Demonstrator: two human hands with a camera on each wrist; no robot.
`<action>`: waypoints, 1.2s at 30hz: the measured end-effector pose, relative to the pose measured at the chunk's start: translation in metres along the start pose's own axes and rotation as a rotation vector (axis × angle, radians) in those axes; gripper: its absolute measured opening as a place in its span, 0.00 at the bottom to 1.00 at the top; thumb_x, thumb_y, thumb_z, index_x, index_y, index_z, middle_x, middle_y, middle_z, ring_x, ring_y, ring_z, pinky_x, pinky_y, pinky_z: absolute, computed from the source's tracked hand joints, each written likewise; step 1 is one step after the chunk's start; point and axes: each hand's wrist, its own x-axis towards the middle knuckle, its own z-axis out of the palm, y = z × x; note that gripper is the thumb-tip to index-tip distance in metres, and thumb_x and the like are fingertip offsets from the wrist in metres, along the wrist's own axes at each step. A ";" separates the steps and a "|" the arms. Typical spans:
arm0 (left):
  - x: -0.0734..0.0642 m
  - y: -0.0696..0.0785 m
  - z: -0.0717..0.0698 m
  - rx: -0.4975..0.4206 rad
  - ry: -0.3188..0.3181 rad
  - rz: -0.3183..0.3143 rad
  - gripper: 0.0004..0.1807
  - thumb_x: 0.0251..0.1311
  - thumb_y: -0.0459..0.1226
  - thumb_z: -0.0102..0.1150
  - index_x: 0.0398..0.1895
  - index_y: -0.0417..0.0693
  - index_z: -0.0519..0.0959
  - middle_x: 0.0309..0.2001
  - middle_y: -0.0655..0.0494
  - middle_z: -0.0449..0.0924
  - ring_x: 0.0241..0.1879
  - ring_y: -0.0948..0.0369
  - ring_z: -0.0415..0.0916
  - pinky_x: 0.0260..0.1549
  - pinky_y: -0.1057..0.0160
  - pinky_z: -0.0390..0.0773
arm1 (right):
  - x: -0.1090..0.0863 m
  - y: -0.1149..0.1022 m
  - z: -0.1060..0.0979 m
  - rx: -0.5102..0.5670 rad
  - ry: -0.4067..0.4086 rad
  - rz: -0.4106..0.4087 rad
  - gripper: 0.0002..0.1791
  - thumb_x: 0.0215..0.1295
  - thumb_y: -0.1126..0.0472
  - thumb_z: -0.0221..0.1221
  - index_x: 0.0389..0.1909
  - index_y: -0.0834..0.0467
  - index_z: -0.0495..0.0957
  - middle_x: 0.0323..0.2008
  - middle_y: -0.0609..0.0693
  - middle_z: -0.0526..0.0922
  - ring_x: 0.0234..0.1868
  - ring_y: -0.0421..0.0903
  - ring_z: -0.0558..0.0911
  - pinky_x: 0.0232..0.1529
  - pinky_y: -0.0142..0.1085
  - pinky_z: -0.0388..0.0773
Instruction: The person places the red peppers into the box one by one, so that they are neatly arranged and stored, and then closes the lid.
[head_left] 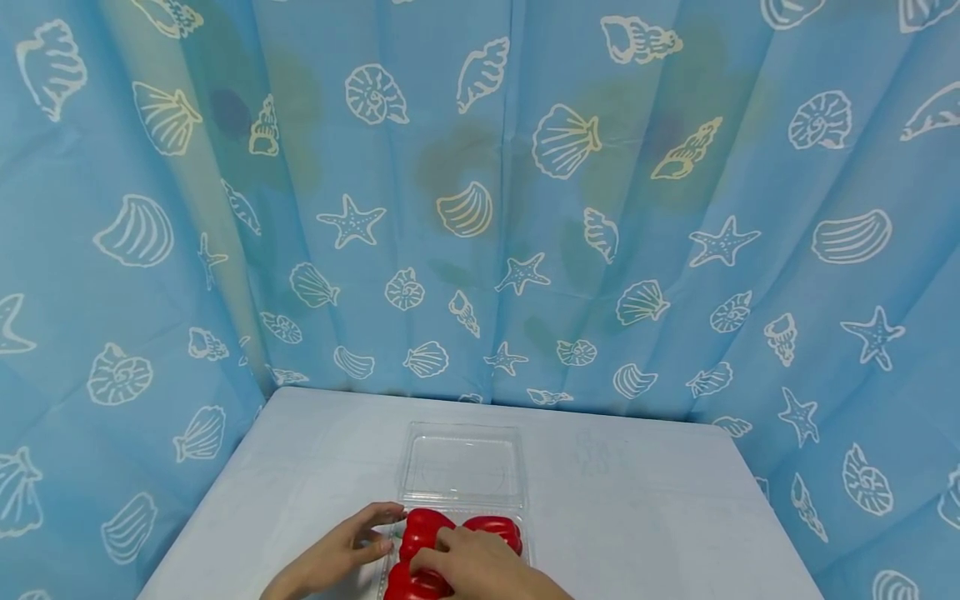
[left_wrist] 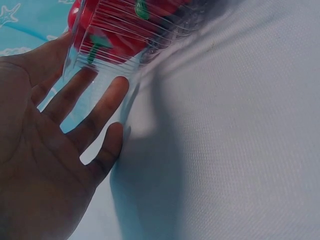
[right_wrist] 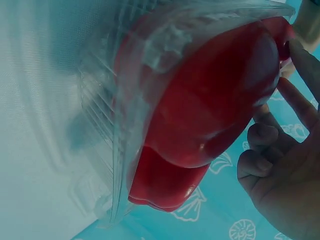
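Red bell peppers [head_left: 424, 528] fill the base of a clear plastic clamshell box [head_left: 528, 550]; its lid [head_left: 465, 462] lies folded back, away from me. At the box's left side, my left hand [head_left: 341, 546] has its fingers spread beside the wall. Green stems [left_wrist: 142, 9] show through that ribbed wall in the left wrist view. Over the peppers is my right hand [head_left: 480, 567], its fingertips touching a pepper. In the right wrist view, two fingers [right_wrist: 300, 100] reach a large pepper [right_wrist: 215, 95], while the others bend clear of it. The right thumb's contact is hidden there.
The box rests on a white-covered table [head_left: 637, 517]. Behind and at both sides hangs a blue curtain [head_left: 525, 208] printed with shells and starfish, meeting the table's far edge.
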 end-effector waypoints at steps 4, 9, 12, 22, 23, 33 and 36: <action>0.000 0.000 0.001 0.006 0.005 0.000 0.32 0.69 0.51 0.58 0.71 0.51 0.66 0.68 0.40 0.70 0.55 0.49 0.78 0.53 0.38 0.78 | 0.000 0.001 0.004 -0.055 0.009 -0.021 0.44 0.36 0.47 0.82 0.58 0.27 0.73 0.47 0.31 0.81 0.44 0.36 0.78 0.41 0.41 0.86; -0.001 0.000 0.000 0.010 0.012 -0.009 0.32 0.69 0.52 0.58 0.72 0.50 0.65 0.68 0.41 0.69 0.56 0.48 0.77 0.53 0.38 0.78 | 0.000 0.001 0.008 -0.068 0.000 -0.014 0.44 0.37 0.47 0.82 0.59 0.28 0.72 0.51 0.32 0.81 0.49 0.38 0.79 0.47 0.46 0.84; -0.001 0.001 0.000 0.014 0.018 -0.011 0.32 0.70 0.52 0.57 0.71 0.49 0.65 0.68 0.40 0.70 0.56 0.48 0.77 0.53 0.37 0.78 | 0.000 0.001 0.008 -0.073 0.005 -0.024 0.43 0.38 0.46 0.81 0.59 0.29 0.72 0.51 0.32 0.81 0.51 0.39 0.79 0.50 0.47 0.84; -0.001 0.002 0.001 0.016 0.019 -0.013 0.32 0.70 0.51 0.56 0.72 0.48 0.65 0.68 0.40 0.70 0.56 0.48 0.77 0.53 0.38 0.78 | 0.001 0.002 0.007 -0.083 0.011 -0.045 0.42 0.40 0.45 0.80 0.59 0.32 0.72 0.51 0.33 0.82 0.53 0.41 0.81 0.53 0.47 0.82; -0.001 0.002 0.001 0.013 0.019 -0.013 0.32 0.71 0.51 0.56 0.72 0.48 0.65 0.68 0.40 0.70 0.56 0.48 0.77 0.53 0.38 0.78 | 0.001 0.002 0.007 -0.086 0.012 -0.044 0.43 0.39 0.45 0.80 0.59 0.32 0.72 0.51 0.33 0.82 0.53 0.41 0.81 0.52 0.47 0.82; 0.000 0.001 0.001 0.007 0.018 -0.016 0.31 0.71 0.52 0.56 0.72 0.49 0.66 0.68 0.40 0.70 0.55 0.49 0.77 0.53 0.37 0.78 | -0.004 0.007 0.003 -0.004 0.042 0.013 0.40 0.40 0.45 0.80 0.57 0.31 0.73 0.48 0.30 0.81 0.46 0.34 0.78 0.43 0.39 0.85; 0.000 0.002 0.001 0.006 0.016 -0.023 0.32 0.70 0.52 0.57 0.71 0.49 0.66 0.68 0.41 0.71 0.54 0.50 0.77 0.53 0.36 0.77 | -0.009 0.016 -0.008 0.122 0.106 0.074 0.34 0.44 0.44 0.78 0.55 0.32 0.76 0.45 0.31 0.80 0.42 0.31 0.76 0.40 0.34 0.84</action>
